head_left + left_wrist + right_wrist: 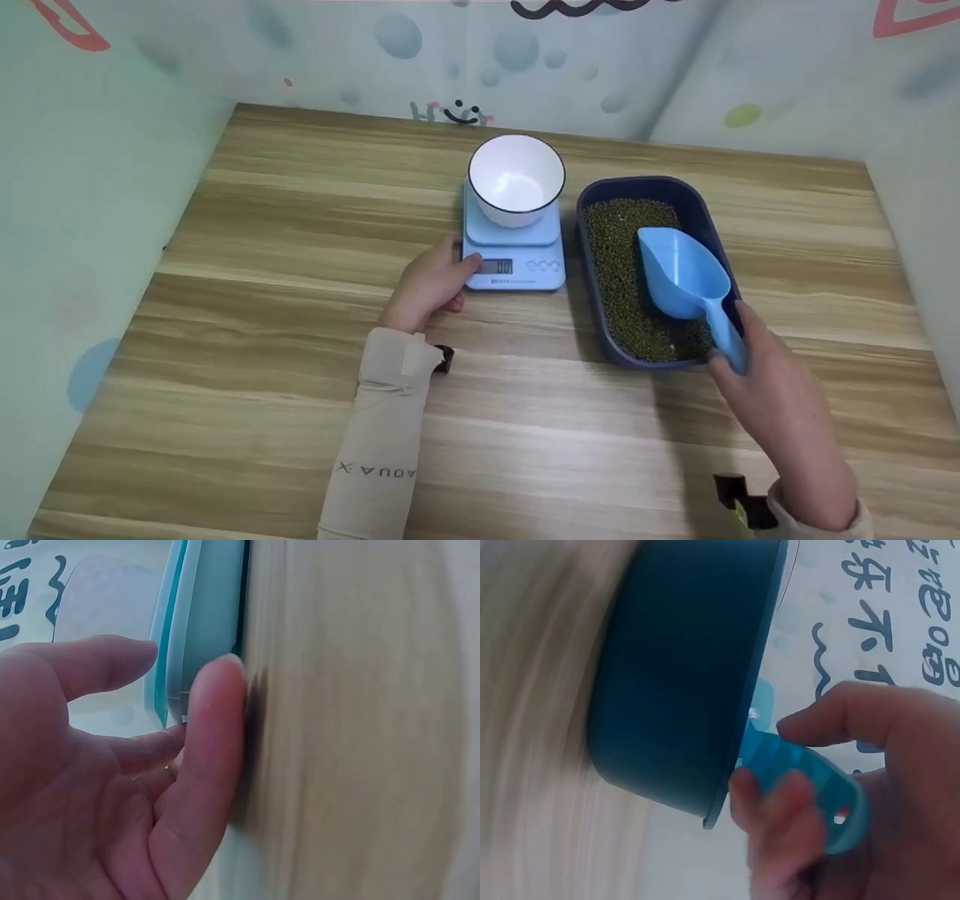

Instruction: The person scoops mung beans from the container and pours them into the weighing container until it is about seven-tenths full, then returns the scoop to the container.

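A blue scoop rests with its bowl over the mung beans in a dark blue tub. My right hand holds the scoop's handle at the tub's near right corner; its bowl looks empty. My left hand grips the left edge of a light blue kitchen scale, thumb on top beside the lit display. In the left wrist view, the fingers lie against the scale's side near the tabletop. On the scale's platform stands a white bowl with a dark rim, nothing visible inside.
The wood-grain table is walled in by printed panels at the back and both sides. The tub stands just right of the scale with a narrow gap between. Dark wrist mounts sit on both forearms.
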Action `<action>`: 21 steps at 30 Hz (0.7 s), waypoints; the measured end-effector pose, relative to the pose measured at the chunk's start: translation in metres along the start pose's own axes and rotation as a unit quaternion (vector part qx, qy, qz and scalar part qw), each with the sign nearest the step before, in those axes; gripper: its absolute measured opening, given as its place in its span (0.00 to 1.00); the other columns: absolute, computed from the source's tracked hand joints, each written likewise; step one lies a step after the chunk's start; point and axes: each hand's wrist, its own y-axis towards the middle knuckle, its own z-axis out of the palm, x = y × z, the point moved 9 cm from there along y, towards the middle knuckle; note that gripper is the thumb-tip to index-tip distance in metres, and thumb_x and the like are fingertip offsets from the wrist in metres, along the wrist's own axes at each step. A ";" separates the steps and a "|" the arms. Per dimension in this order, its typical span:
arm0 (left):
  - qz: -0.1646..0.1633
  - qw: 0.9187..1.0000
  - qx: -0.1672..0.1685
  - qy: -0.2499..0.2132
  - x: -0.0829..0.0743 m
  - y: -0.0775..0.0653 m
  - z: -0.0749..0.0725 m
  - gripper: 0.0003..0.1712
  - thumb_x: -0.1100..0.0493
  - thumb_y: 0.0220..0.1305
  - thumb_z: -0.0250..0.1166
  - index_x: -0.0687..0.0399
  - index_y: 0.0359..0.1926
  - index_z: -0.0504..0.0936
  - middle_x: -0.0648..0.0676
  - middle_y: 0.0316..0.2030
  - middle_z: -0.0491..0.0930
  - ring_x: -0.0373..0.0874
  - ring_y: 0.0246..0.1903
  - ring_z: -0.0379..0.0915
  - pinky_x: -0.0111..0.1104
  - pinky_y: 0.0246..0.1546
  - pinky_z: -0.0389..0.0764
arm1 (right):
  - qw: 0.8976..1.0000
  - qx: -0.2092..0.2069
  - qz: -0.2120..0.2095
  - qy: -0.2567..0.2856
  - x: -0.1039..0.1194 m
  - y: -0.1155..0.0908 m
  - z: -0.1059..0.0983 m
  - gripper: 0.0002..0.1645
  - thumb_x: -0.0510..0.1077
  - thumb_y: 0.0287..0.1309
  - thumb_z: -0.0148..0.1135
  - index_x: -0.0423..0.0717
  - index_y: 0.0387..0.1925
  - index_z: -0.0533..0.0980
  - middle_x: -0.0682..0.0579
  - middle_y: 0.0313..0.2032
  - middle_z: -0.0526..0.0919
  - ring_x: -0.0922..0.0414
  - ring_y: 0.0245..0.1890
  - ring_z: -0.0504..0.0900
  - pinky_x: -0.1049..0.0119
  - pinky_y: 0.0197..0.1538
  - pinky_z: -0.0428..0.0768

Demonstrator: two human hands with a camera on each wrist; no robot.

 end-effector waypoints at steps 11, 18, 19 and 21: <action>-0.009 0.997 0.029 -0.074 0.005 0.007 -0.006 0.21 0.48 0.65 0.55 0.52 0.54 0.65 0.58 0.29 0.74 0.45 0.17 0.76 0.37 0.23 0.82 | 0.994 -0.089 -0.037 -0.045 0.012 -0.006 -0.046 0.25 0.46 0.58 0.57 0.36 0.54 0.72 0.41 0.26 0.74 0.51 0.18 0.68 0.66 0.19 0.59; 0.001 0.995 0.046 -0.091 0.008 0.011 -0.008 0.15 0.49 0.65 0.57 0.57 0.41 0.71 0.56 0.21 0.74 0.47 0.17 0.79 0.37 0.22 0.82 | 0.982 -0.125 -0.112 -0.086 0.027 -0.010 -0.079 0.20 0.38 0.48 0.66 0.31 0.44 0.77 0.46 0.18 0.72 0.57 0.13 0.62 0.69 0.17 0.57; -0.002 0.994 0.050 -0.097 0.010 0.011 -0.008 0.15 0.50 0.64 0.57 0.57 0.40 0.72 0.56 0.21 0.74 0.48 0.18 0.79 0.37 0.22 0.82 | 0.980 -0.126 -0.124 -0.088 0.028 -0.009 -0.080 0.20 0.37 0.47 0.67 0.31 0.43 0.77 0.47 0.18 0.72 0.58 0.13 0.62 0.69 0.16 0.57; -0.005 0.993 0.058 -0.106 0.010 0.012 -0.006 0.14 0.51 0.64 0.58 0.58 0.38 0.73 0.56 0.21 0.75 0.49 0.19 0.80 0.38 0.23 0.82 | 0.980 -0.115 -0.134 -0.091 0.028 -0.006 -0.081 0.19 0.37 0.46 0.68 0.31 0.42 0.78 0.48 0.17 0.74 0.60 0.13 0.61 0.70 0.16 0.57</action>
